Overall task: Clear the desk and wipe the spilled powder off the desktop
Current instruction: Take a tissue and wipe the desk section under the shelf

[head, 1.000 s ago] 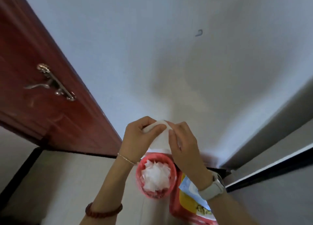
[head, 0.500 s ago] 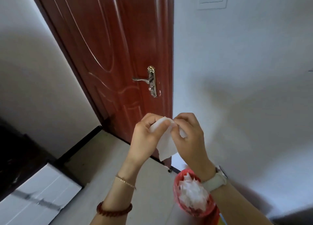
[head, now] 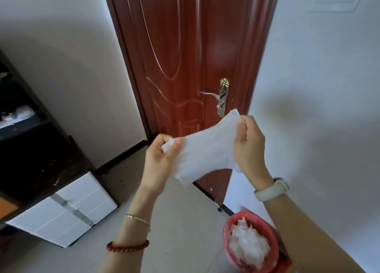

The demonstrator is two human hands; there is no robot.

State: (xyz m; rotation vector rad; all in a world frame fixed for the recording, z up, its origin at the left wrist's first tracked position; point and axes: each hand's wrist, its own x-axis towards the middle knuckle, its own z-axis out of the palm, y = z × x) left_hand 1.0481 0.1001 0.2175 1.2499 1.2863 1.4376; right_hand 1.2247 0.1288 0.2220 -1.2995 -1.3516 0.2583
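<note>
Half a second back the two hands were bunched together on a folded white wipe; since then they had pulled apart and the wipe (head: 205,151) was stretched open between them, and the view had swung so the door stood nearly upright in the middle.

Far left, a dark shelving unit (head: 22,112) stood against the wall, with a white drawer cabinet (head: 67,209) low beside it on the floor. Next along, the left hand (head: 162,155) had its thumb and curled fingers pinching the wipe's lower left corner, a thin gold chain (head: 137,219) and a red bead bracelet (head: 127,247) on that forearm. The wipe ran up and to the right, held in the air in front of the red-brown door (head: 185,56), just below the brass door handle (head: 221,96). The right hand (head: 248,147) pinched the upper right edge, fingers curled in tight, a pale watch (head: 271,189) on that wrist. Down at the lower right, a red basket (head: 250,246) lined with white plastic sat on the floor by the white wall (head: 329,108), partly hidden by the right forearm. No desk showed in this view.
</note>
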